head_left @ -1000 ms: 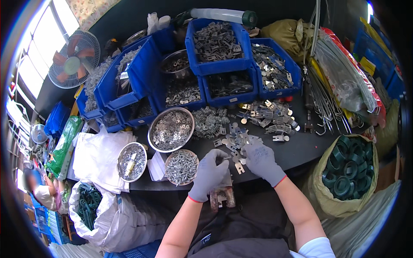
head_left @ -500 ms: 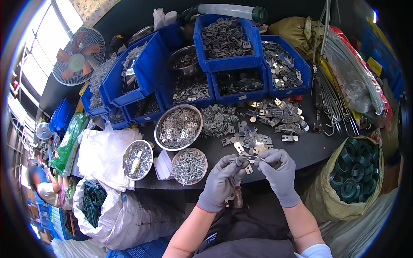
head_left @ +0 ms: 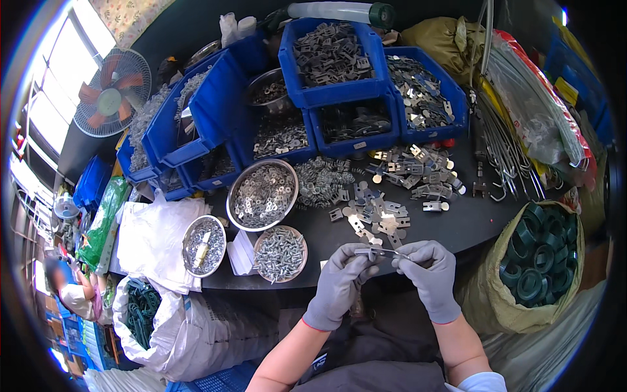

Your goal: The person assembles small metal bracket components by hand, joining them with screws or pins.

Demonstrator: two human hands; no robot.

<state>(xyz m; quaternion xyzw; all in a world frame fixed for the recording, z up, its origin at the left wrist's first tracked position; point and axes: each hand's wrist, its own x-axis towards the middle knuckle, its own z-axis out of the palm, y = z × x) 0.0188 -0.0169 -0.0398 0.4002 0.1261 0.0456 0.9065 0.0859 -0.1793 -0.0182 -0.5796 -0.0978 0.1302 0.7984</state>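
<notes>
In grey gloves, my two hands meet just in front of the dark table's near edge. My left hand [head_left: 338, 287] is closed on a small metal clip [head_left: 368, 251], which points to the right. My right hand [head_left: 430, 274] pinches a thin metal piece [head_left: 396, 255] whose tip reaches the clip; whether the two are joined cannot be made out. Just beyond my fingers lies a loose pile of flat metal plates [head_left: 379, 215]. Farther off sits a heap of assembled metal clips [head_left: 424, 171], and a mound of coil springs [head_left: 323, 181] is to its left.
Steel bowls hold washers [head_left: 263, 195] and small parts [head_left: 205, 245]; a round tub holds screws [head_left: 281, 255]. Blue bins [head_left: 336, 98] of metal pieces line the back. Wire hooks [head_left: 513, 157] lie right. Sacks with green rings [head_left: 543, 258] and green straps [head_left: 142, 310] flank me.
My view has shifted slightly. Both hands have come a little nearer to me with the metal pieces, and the clip in my left hand now lies level against the thin piece.
</notes>
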